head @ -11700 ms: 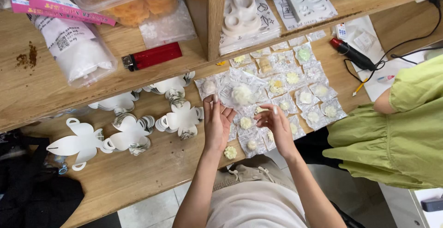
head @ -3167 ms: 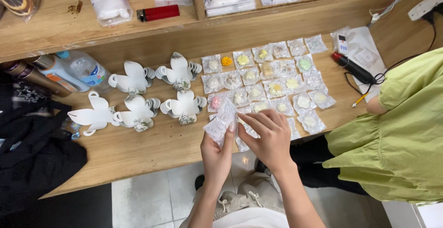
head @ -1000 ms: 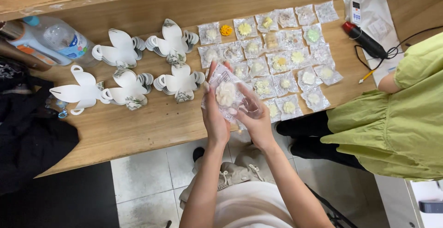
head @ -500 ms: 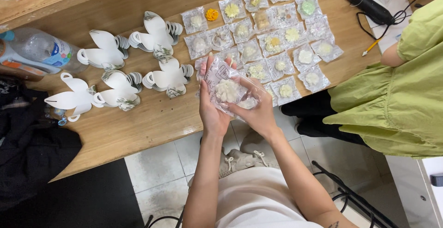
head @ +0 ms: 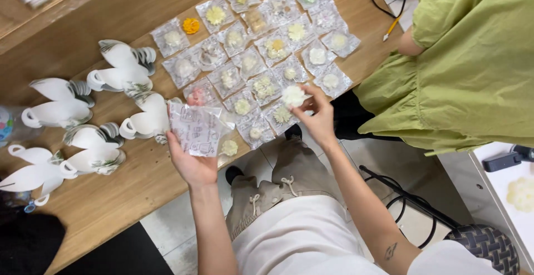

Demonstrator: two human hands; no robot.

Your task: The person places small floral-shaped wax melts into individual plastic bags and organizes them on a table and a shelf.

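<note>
On the wooden worktop (head: 111, 197) lie bagged flowers (head: 261, 36); left hand (head: 192, 161) grips an emptied clear bag (head: 197, 127), right hand (head: 320, 119) pinches a white flower (head: 293, 95).

White flower (head: 293, 95), clear printed packet (head: 196, 129), green blouse (head: 478, 58)

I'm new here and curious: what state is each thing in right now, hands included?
Left hand: holding clear plastic packet, emptied.
Right hand: pinching white flower-shaped piece, unwrapped.
Clear flower packets: lying flat in rows on wooden table.
White paper cup-shaped cutouts: lying flat.
</note>
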